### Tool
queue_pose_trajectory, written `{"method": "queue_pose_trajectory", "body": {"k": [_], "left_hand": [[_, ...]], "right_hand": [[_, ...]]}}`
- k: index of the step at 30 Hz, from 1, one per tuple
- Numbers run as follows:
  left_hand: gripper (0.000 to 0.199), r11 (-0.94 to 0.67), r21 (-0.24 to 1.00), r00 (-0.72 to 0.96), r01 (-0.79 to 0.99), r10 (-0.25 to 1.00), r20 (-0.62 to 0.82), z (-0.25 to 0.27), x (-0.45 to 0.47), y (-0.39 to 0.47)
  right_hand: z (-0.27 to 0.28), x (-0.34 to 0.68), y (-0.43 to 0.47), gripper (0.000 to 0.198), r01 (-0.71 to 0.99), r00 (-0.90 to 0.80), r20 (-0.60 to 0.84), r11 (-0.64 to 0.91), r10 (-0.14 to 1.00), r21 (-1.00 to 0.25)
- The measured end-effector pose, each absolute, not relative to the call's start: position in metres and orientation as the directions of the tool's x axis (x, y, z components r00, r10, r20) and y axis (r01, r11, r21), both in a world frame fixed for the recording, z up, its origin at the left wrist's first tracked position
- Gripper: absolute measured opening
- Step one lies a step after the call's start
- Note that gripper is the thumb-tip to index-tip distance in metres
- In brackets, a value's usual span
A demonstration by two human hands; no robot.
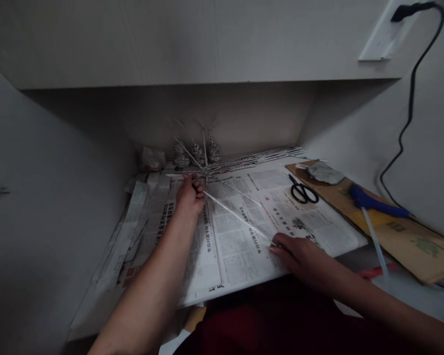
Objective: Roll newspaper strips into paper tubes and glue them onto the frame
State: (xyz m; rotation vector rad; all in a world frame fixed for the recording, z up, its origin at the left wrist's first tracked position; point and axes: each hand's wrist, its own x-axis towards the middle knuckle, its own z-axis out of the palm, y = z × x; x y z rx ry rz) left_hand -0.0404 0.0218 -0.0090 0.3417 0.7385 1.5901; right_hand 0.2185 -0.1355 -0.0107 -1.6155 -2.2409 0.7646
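My left hand (191,194) is closed around a crossing point of thin rolled-paper sticks, with several sticks (188,151) fanning out behind it. From there one long white paper stick (237,215) runs down to the right. My right hand (293,250) pinches the near end of that stick, which looks taut and straight between both hands. A shorter paper stick (242,193) also points right from the crossing. My left fingers partly hide where the sticks meet. Beneath both hands lie printed newspaper sheets (229,266).
Behind are small woven paper vases (213,151) and a bundle of paper sticks (261,158). Black-handled scissors (303,193) lie right of centre. A blue glue gun (377,203) with a glue stick rests on cardboard (403,234). A black cord (410,98) hangs at right.
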Motion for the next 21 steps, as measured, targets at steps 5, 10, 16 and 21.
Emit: {"method": "queue_pose_trajectory", "body": {"k": [5,10,16,21], "left_hand": [[0.031,0.032,0.594,-0.101,-0.804,0.977,-0.190,-0.006,-0.045,0.022],[0.031,0.045,0.584,-0.072,-0.811,0.982,-0.177,-0.006,-0.043,0.021],[0.031,0.012,0.601,-0.130,-0.799,0.973,-0.192,-0.008,-0.042,0.022],[0.031,0.037,0.554,-0.079,-0.832,0.980,-0.184,-0.006,-0.044,0.022]], "right_hand": [[-0.020,0.231,-0.160,0.043,0.372,-0.454,-0.440,-0.283,0.775,-0.884],[-0.022,0.226,-0.161,0.048,0.274,-0.514,-0.477,-0.390,0.713,-0.879],[-0.013,0.219,-0.146,0.038,0.557,-0.309,-0.212,-0.005,0.927,-0.830],[-0.024,0.218,-0.148,0.043,0.130,-0.523,-0.439,-0.441,0.731,-0.888]]}}
